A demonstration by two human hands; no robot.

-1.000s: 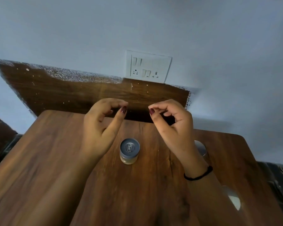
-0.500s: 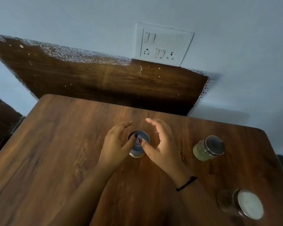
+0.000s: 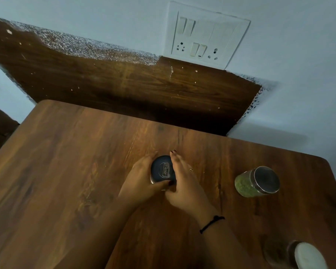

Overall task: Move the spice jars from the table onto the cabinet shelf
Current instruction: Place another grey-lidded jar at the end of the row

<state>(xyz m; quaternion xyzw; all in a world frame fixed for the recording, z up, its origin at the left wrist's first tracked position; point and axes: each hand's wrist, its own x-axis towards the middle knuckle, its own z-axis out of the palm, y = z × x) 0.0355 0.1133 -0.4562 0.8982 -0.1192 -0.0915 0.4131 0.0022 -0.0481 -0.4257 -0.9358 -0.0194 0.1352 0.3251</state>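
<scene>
left hand (image 3: 142, 181) & right hand (image 3: 184, 183) wrap round 1 blue-lid jar (image 3: 162, 168) (upright on tbl (image 3: 66, 171)).

jar lid (image 3: 162, 168) dk blue | jar (image 3: 245, 185) green fill | table (image 3: 66, 171) brown woodgrain | wall (image 3: 105, 16) pale blue

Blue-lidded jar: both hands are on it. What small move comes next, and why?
Probably lift the blue-lidded jar straight up off the table: the left hand and right hand cup it from opposite sides, and it looks to be resting on the wood.
</scene>
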